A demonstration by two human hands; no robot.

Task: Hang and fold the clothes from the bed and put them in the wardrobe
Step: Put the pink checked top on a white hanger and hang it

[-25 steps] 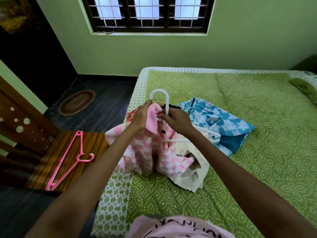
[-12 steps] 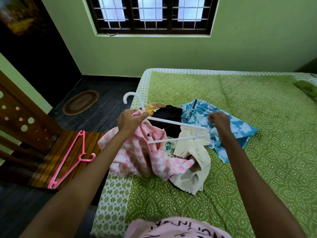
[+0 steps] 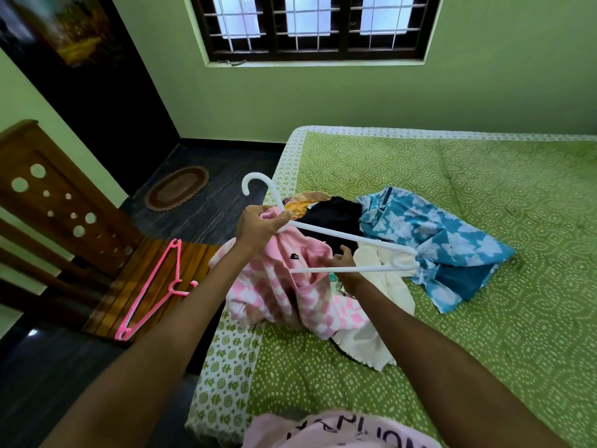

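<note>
pink checked garment point(image 3: 274, 286) | left hand point(image 3: 258, 227) grips it with white hanger point(image 3: 342, 250) | right hand point(image 3: 336, 263) back from hanger end, seemingly loose

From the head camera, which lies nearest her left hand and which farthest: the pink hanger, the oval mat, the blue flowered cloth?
Measured from the left hand:
1. Blue flowered cloth, on the bed to its right.
2. Pink hanger, on the wooden slats, lower left.
3. Oval mat, on the dark floor beyond.
The first two look close to call.
</note>
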